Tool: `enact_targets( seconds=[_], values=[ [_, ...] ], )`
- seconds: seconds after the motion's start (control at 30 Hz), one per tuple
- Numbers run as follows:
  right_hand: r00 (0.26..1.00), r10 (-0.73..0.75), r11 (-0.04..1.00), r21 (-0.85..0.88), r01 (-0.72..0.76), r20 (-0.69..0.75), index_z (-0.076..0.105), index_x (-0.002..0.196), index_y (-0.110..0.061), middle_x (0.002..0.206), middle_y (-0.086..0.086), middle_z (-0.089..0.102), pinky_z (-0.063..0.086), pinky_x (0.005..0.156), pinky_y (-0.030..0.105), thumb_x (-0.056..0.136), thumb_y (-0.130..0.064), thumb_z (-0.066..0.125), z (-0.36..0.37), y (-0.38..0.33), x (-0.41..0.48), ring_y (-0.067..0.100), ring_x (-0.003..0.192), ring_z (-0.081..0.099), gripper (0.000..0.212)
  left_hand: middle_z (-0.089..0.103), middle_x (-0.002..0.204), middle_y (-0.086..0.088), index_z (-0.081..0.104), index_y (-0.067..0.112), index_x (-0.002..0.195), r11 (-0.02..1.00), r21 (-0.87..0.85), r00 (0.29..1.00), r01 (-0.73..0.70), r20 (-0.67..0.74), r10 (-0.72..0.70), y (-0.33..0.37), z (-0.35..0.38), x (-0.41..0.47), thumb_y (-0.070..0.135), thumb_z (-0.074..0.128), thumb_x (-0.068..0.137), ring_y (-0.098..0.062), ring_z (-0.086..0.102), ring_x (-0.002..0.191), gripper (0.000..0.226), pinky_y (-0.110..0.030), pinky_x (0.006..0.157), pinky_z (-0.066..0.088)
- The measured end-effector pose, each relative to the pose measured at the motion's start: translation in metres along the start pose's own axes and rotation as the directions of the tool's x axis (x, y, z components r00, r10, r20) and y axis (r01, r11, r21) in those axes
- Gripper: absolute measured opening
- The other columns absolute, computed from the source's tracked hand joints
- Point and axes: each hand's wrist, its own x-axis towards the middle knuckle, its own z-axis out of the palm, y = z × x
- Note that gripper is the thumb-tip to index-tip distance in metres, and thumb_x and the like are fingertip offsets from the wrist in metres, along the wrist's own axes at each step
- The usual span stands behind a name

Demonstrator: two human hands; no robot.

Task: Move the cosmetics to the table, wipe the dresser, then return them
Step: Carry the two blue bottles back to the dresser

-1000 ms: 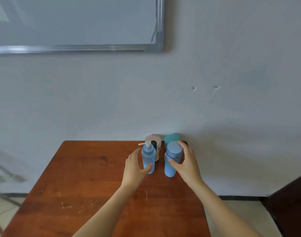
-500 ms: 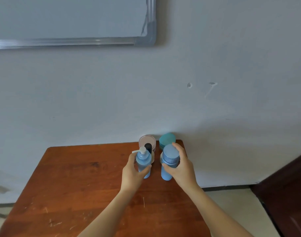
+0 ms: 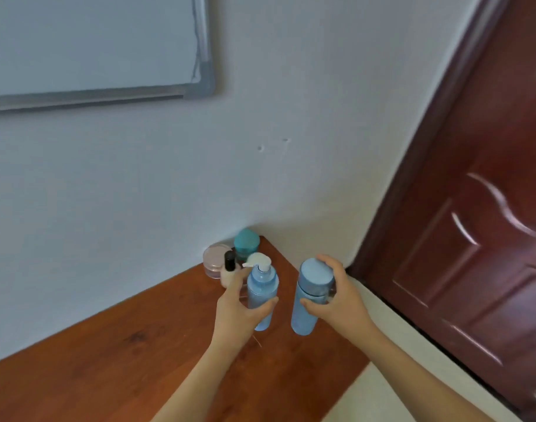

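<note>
My left hand (image 3: 241,303) grips a light blue pump bottle (image 3: 262,292) with a white pump head, lifted above the brown wooden dresser top (image 3: 139,354). My right hand (image 3: 336,295) grips a taller blue bottle (image 3: 309,295) with a flat blue cap, held over the dresser's right edge. At the dresser's back corner, against the wall, stand a pink jar (image 3: 213,260), a teal jar (image 3: 246,242) and a small pale bottle with a black cap (image 3: 229,263).
A dark red wooden door (image 3: 473,223) fills the right side. A whiteboard (image 3: 93,47) hangs on the grey wall at the upper left. Pale floor (image 3: 382,391) shows to the right of the dresser.
Both hands closed round the two blue bottles and lifted them off the dresser. The view has swung right, bringing the door into sight.
</note>
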Motion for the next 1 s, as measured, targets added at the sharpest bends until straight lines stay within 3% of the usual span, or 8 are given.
enact_targets(
  seconds=[0.13,0.37,0.5,0.63,0.8,1.0],
  values=[
    [0.987,0.063,0.995,-0.064,-0.074,-0.15,0.035,0.112,-0.04,0.108,-0.027,0.046,0.04,0.074,0.0,0.066,-0.003,0.077,-0.024,-0.004,-0.063,-0.021,0.093,0.048,0.072,0.06,0.101,0.023,0.048,0.044,0.102,0.996,-0.076,0.985,-0.037,0.165,0.049,0.01,0.023,-0.028,0.009,0.079,0.066,0.009,0.057,0.093,0.059,-0.013,0.077,0.048],
    [0.896,0.186,0.954,-0.144,-0.263,-0.404,0.035,0.104,-0.045,0.105,-0.032,0.044,0.037,0.073,-0.001,0.063,-0.004,0.077,-0.082,0.002,-0.167,-0.012,0.092,0.051,0.071,0.062,0.098,0.02,0.05,0.041,0.102,0.982,-0.172,0.867,-0.077,0.474,0.151,0.04,0.094,-0.087,0.006,0.078,0.066,0.011,0.057,0.09,0.057,-0.006,0.076,0.046],
    [0.788,0.256,0.926,-0.092,-0.367,-0.559,0.036,0.104,-0.045,0.104,-0.03,0.047,0.039,0.073,0.0,0.062,-0.004,0.078,-0.114,0.01,-0.242,-0.009,0.091,0.053,0.072,0.061,0.101,0.021,0.05,0.04,0.102,0.979,-0.182,0.753,-0.091,0.631,0.187,0.055,0.147,-0.133,0.007,0.078,0.066,0.009,0.057,0.09,0.057,-0.005,0.073,0.045],
    [0.655,0.316,0.896,-0.011,-0.443,-0.686,0.035,0.103,-0.043,0.1,-0.029,0.048,0.038,0.07,-0.001,0.064,-0.004,0.078,-0.15,0.018,-0.335,-0.016,0.085,0.052,0.07,0.063,0.104,0.017,0.051,0.037,0.104,0.971,-0.211,0.593,-0.116,0.769,0.238,0.078,0.207,-0.2,0.007,0.078,0.067,0.004,0.059,0.09,0.055,-0.01,0.073,0.048],
    [0.498,0.339,0.868,0.061,-0.494,-0.798,0.037,0.103,-0.043,0.103,-0.027,0.047,0.038,0.072,-0.001,0.065,-0.003,0.077,-0.199,0.028,-0.469,-0.019,0.091,0.049,0.068,0.062,0.096,0.022,0.052,0.038,0.099,0.959,-0.255,0.453,-0.123,0.845,0.283,0.118,0.276,-0.311,0.004,0.077,0.067,0.011,0.059,0.083,0.052,-0.008,0.07,0.048],
    [0.316,0.353,0.823,0.131,-0.552,-0.881,0.037,0.104,-0.042,0.102,-0.027,0.047,0.04,0.07,0.0,0.066,-0.004,0.076,-0.246,0.037,-0.619,-0.004,0.088,0.054,0.067,0.061,0.094,0.021,0.051,0.039,0.095,0.959,-0.275,0.297,-0.074,0.912,0.284,0.147,0.349,-0.447,0.004,0.076,0.069,0.014,0.057,0.078,0.05,-0.005,0.065,0.047]
  ],
)
